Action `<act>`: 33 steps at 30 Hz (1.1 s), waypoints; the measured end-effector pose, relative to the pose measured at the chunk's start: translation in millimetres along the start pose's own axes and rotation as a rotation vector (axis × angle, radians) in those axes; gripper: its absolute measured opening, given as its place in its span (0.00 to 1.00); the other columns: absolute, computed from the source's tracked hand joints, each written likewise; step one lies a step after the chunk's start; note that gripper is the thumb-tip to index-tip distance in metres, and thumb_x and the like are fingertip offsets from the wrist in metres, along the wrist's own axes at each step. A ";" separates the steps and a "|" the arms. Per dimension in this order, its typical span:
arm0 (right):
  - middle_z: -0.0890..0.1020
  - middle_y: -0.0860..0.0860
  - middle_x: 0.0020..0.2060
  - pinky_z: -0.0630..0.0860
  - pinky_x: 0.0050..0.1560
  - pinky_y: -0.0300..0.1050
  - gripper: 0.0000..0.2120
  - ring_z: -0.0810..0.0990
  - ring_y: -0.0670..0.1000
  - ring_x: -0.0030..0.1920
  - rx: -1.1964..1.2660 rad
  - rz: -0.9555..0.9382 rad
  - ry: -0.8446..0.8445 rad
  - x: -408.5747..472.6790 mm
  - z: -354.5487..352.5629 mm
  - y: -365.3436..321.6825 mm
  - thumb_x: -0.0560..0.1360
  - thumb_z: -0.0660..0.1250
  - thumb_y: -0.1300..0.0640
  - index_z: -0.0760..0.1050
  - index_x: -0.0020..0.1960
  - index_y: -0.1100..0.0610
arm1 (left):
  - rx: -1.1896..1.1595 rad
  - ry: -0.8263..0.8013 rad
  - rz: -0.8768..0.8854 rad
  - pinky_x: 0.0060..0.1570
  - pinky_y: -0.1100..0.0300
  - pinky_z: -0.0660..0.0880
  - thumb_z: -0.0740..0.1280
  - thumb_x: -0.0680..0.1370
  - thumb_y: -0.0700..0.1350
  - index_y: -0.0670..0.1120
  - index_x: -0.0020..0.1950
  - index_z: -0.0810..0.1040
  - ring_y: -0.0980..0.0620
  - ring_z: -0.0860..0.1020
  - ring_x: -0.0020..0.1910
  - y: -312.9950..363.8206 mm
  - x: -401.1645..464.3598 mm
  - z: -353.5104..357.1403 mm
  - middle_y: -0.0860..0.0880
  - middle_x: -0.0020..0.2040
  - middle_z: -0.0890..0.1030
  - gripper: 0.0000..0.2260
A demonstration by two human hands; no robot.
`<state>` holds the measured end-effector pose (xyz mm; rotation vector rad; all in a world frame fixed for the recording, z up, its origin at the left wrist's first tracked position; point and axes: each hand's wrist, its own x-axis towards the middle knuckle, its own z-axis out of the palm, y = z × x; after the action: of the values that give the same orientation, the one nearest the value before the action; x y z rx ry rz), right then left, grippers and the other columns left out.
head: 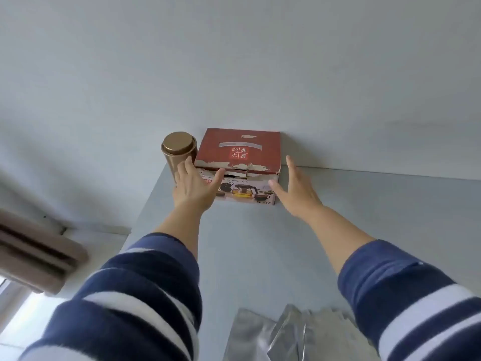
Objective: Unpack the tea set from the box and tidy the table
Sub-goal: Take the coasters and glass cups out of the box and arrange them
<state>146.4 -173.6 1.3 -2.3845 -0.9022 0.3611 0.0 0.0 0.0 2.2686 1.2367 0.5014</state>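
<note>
Red cardboard box (238,166) sits at the tabletop's (260,243) far edge against the wall, a gold tin (179,153) beside it. My left hand (194,190) and right hand (299,191) flank it, spread wide, grasping nothing. Foil bags (286,334) lie near me.

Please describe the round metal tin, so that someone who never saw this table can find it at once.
Look to the far end of the pale table, where it meets the wall. A red box stands there, and the tin stands upright against its left side, partly behind the left hand. It is the only round, bronze-coloured thing; the bags at the near edge are flat and silver.
</note>
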 end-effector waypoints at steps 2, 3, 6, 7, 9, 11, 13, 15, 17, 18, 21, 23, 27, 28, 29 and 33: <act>0.60 0.52 0.77 0.61 0.71 0.54 0.34 0.60 0.56 0.75 0.177 0.077 -0.028 15.5 6.3 -4.1 0.79 0.56 0.42 0.44 0.79 0.51 | -0.098 -0.051 -0.070 0.67 0.46 0.68 0.63 0.75 0.65 0.44 0.77 0.54 0.45 0.64 0.73 -0.4 12.1 7.2 0.45 0.75 0.62 0.40; 0.62 0.51 0.76 0.63 0.69 0.51 0.33 0.63 0.56 0.74 0.225 0.089 -0.033 22.0 10.8 -4.7 0.80 0.55 0.43 0.45 0.79 0.51 | -0.162 -0.068 -0.091 0.66 0.47 0.69 0.65 0.74 0.64 0.45 0.76 0.56 0.45 0.67 0.71 -1.7 15.0 11.6 0.46 0.73 0.65 0.38; 0.64 0.51 0.75 0.64 0.68 0.48 0.30 0.66 0.54 0.73 0.306 0.080 -0.052 29.6 20.4 -9.3 0.81 0.52 0.46 0.44 0.79 0.51 | -0.267 -0.053 -0.119 0.56 0.53 0.72 0.69 0.73 0.59 0.46 0.73 0.59 0.46 0.73 0.66 -2.7 17.1 20.8 0.47 0.70 0.71 0.34; 0.65 0.51 0.75 0.64 0.69 0.48 0.30 0.66 0.54 0.72 0.321 0.075 -0.041 30.7 23.8 -6.9 0.82 0.52 0.46 0.44 0.79 0.50 | -0.261 -0.038 -0.110 0.54 0.55 0.72 0.70 0.73 0.58 0.46 0.72 0.59 0.46 0.74 0.65 -2.7 16.2 22.5 0.47 0.69 0.72 0.34; 0.67 0.50 0.74 0.66 0.68 0.49 0.30 0.68 0.54 0.71 0.337 0.063 -0.011 30.4 28.3 -3.8 0.82 0.52 0.47 0.43 0.79 0.48 | -0.225 -0.003 -0.094 0.51 0.56 0.71 0.70 0.74 0.58 0.46 0.72 0.60 0.45 0.74 0.64 -1.7 13.6 23.0 0.47 0.69 0.72 0.34; 0.68 0.49 0.73 0.68 0.66 0.49 0.29 0.70 0.55 0.69 0.353 0.065 0.006 27.8 30.5 -1.4 0.82 0.52 0.47 0.43 0.79 0.47 | -0.209 0.009 -0.100 0.49 0.55 0.71 0.70 0.74 0.58 0.47 0.72 0.60 0.45 0.75 0.63 -1.0 8.4 22.8 0.48 0.68 0.73 0.33; 0.69 0.48 0.72 0.70 0.64 0.49 0.29 0.72 0.54 0.68 0.371 0.054 0.028 18.3 29.9 1.0 0.81 0.52 0.47 0.44 0.78 0.44 | -0.183 0.017 -0.100 0.47 0.55 0.72 0.70 0.73 0.59 0.47 0.72 0.60 0.45 0.77 0.61 -0.1 -2.0 23.8 0.48 0.67 0.74 0.34; 0.70 0.45 0.71 0.72 0.64 0.50 0.28 0.73 0.53 0.66 0.381 0.034 0.057 3.0 28.2 6.3 0.81 0.52 0.46 0.45 0.78 0.41 | -0.160 0.026 -0.088 0.46 0.56 0.73 0.69 0.73 0.60 0.48 0.72 0.59 0.45 0.78 0.60 1.1 -16.0 24.0 0.49 0.66 0.75 0.35; 0.73 0.44 0.68 0.73 0.63 0.52 0.26 0.75 0.52 0.64 0.398 0.010 0.101 -14.8 25.9 12.7 0.80 0.52 0.44 0.49 0.76 0.39 | -0.135 0.022 -0.077 0.46 0.55 0.73 0.69 0.72 0.61 0.48 0.71 0.59 0.45 0.78 0.59 2.0 -29.6 22.8 0.49 0.66 0.75 0.35; 0.75 0.44 0.66 0.74 0.62 0.52 0.25 0.76 0.51 0.63 0.422 0.000 0.134 -24.0 24.3 13.9 0.79 0.52 0.42 0.53 0.75 0.38 | -0.121 0.018 -0.068 0.46 0.55 0.73 0.69 0.72 0.62 0.48 0.71 0.59 0.45 0.78 0.59 1.6 -35.8 22.4 0.49 0.66 0.75 0.35; 0.71 0.47 0.69 0.70 0.66 0.50 0.25 0.71 0.49 0.68 0.465 -0.072 0.292 -41.9 19.2 14.4 0.76 0.51 0.38 0.65 0.70 0.43 | -0.106 0.015 -0.050 0.45 0.54 0.74 0.69 0.72 0.62 0.48 0.71 0.59 0.43 0.78 0.59 -0.4 -54.0 23.3 0.48 0.66 0.75 0.35; 0.63 0.49 0.75 0.62 0.65 0.38 0.22 0.61 0.48 0.75 0.420 -0.130 0.408 -38.9 8.0 6.4 0.79 0.52 0.42 0.68 0.69 0.49 | -0.155 0.018 -0.054 0.49 0.51 0.76 0.69 0.72 0.61 0.48 0.72 0.58 0.42 0.76 0.61 -1.3 -61.7 25.8 0.47 0.68 0.74 0.36; 0.54 0.51 0.78 0.59 0.69 0.43 0.21 0.55 0.50 0.77 0.329 -0.148 0.443 8.4 -25.2 -11.6 0.82 0.51 0.49 0.61 0.74 0.46 | -0.202 0.023 -0.054 0.54 0.48 0.76 0.69 0.72 0.60 0.48 0.72 0.57 0.43 0.75 0.62 -0.4 -62.3 28.4 0.47 0.68 0.73 0.36; 0.54 0.51 0.78 0.58 0.72 0.48 0.22 0.55 0.52 0.77 0.306 -0.138 0.414 22.8 -32.8 -15.0 0.82 0.51 0.48 0.56 0.76 0.44 | -0.205 0.025 -0.050 0.54 0.48 0.76 0.69 0.72 0.60 0.48 0.72 0.57 0.43 0.75 0.62 -0.9 -61.6 28.9 0.47 0.68 0.73 0.36; 0.54 0.51 0.78 0.58 0.73 0.52 0.24 0.57 0.55 0.77 0.287 -0.121 0.374 37.5 -37.6 -16.3 0.82 0.50 0.47 0.52 0.77 0.43 | -0.211 0.024 -0.048 0.54 0.49 0.76 0.69 0.72 0.60 0.49 0.72 0.57 0.43 0.75 0.62 -1.3 -61.1 29.6 0.48 0.68 0.73 0.35; 0.58 0.53 0.77 0.70 0.61 0.49 0.29 0.71 0.60 0.68 0.264 0.063 0.138 73.6 -38.5 -14.7 0.82 0.50 0.48 0.40 0.78 0.43 | -0.244 0.012 -0.050 0.55 0.50 0.75 0.69 0.73 0.59 0.49 0.72 0.57 0.44 0.75 0.63 -5.0 -59.1 33.1 0.48 0.69 0.71 0.35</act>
<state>209.4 -130.6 37.2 -2.1679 -0.6739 0.3148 -16.2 -56.4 -34.2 2.0283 1.1670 0.6133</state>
